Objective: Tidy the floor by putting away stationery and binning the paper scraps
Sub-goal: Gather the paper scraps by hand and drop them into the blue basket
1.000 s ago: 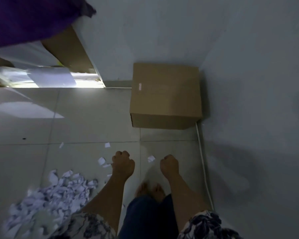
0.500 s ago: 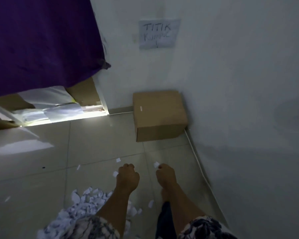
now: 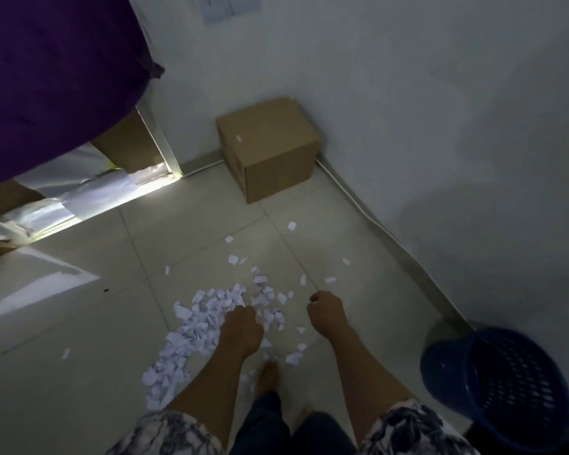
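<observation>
A heap of white paper scraps lies on the tiled floor, with loose bits scattered toward the far wall. My left hand is a closed fist hanging over the heap's right edge. My right hand is also a closed fist, a little to the right, above nearly bare tile. Nothing shows in either fist. A dark blue perforated plastic basket stands at the lower right by the wall. No stationery is in sight.
A closed cardboard box sits in the corner against the wall. A purple cloth hangs at upper left over a lit doorway gap with cardboard and plastic sheeting. A white cable runs along the right wall. My bare foot stands below the hands.
The view has swung right and pulled back, bringing the blue basket into sight. The scrap heap now lies under my left fist. Both fists stay closed.
</observation>
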`<state>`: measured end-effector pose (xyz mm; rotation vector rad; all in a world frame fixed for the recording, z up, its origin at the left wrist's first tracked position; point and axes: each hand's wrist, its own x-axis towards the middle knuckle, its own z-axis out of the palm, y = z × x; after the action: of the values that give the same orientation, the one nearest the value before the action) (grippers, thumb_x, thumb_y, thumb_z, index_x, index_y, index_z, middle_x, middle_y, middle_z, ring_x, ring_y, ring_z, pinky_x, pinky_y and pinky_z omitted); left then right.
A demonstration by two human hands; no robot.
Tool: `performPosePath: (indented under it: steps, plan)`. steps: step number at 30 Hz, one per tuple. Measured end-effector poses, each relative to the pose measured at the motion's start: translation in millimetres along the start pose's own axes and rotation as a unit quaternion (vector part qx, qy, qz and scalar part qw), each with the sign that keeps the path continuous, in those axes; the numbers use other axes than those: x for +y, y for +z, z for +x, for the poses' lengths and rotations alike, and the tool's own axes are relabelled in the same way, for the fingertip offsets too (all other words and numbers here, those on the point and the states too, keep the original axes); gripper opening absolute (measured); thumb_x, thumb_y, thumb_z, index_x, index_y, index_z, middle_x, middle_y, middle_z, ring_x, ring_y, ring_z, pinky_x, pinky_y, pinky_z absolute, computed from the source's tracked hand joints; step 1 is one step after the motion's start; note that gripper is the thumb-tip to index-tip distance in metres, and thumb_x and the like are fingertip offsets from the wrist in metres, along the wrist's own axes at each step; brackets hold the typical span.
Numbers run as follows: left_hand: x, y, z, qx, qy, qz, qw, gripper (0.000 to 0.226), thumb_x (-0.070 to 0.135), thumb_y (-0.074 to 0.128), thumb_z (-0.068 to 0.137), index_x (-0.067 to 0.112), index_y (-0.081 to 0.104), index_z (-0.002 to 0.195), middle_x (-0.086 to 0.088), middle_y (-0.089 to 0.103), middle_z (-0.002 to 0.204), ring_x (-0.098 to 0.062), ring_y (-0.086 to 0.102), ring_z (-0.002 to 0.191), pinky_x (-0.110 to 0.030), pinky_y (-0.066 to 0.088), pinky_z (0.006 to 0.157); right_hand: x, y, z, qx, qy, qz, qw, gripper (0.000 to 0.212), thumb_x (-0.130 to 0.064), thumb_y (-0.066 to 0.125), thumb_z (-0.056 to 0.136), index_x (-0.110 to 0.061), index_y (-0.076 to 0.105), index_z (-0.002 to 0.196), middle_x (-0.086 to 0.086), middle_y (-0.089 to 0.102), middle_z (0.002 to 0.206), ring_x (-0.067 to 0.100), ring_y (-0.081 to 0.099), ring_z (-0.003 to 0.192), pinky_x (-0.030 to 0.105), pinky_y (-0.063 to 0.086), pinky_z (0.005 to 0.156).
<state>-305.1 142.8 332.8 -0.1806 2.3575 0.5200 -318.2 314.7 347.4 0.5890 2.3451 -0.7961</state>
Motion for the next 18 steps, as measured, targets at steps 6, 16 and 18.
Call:
performPosePath:
  steps: [6,16,18]
  plan:
    - [-54.2,76.6,-57.5,-0.005,-0.006,-0.048,0.999,0.016,0.008,0.043,0.091,0.002,0.057,0.093,-0.017,0.054,0.116,-0.026,0.052,0.105,-0.027,0.041,0.085,73.4,67.9,-72.2,-0.027,0.010,0.018,0.999,0.030,-0.006,0.042,0.094,0.008,0.060,0.113,0.019,0.060,0.124,0.029,0.055,0.115,0.025,0.038,0.091]
    - [-131.3,182.1,-115.6,-0.001,-0.024,-0.040,0.999,0.030,0.007,0.043,0.091,-0.004,0.058,0.115,-0.022,0.055,0.122,-0.030,0.053,0.112,-0.030,0.043,0.089,188.4,197.9,-142.8,-0.082,0.093,0.072,0.990,0.027,-0.006,0.043,0.092,0.009,0.065,0.096,0.018,0.065,0.102,0.030,0.060,0.103,0.026,0.041,0.077]
    - [-148.3,198.8,-111.0,0.007,-0.041,-0.037,0.998,0.030,0.006,0.043,0.090,-0.004,0.059,0.114,-0.022,0.055,0.122,-0.032,0.052,0.112,-0.031,0.043,0.090,199.6,228.6,-137.9,-0.097,0.095,0.082,0.987,0.028,-0.004,0.042,0.092,0.000,0.059,0.071,0.010,0.059,0.082,0.023,0.058,0.087,0.024,0.041,0.068]
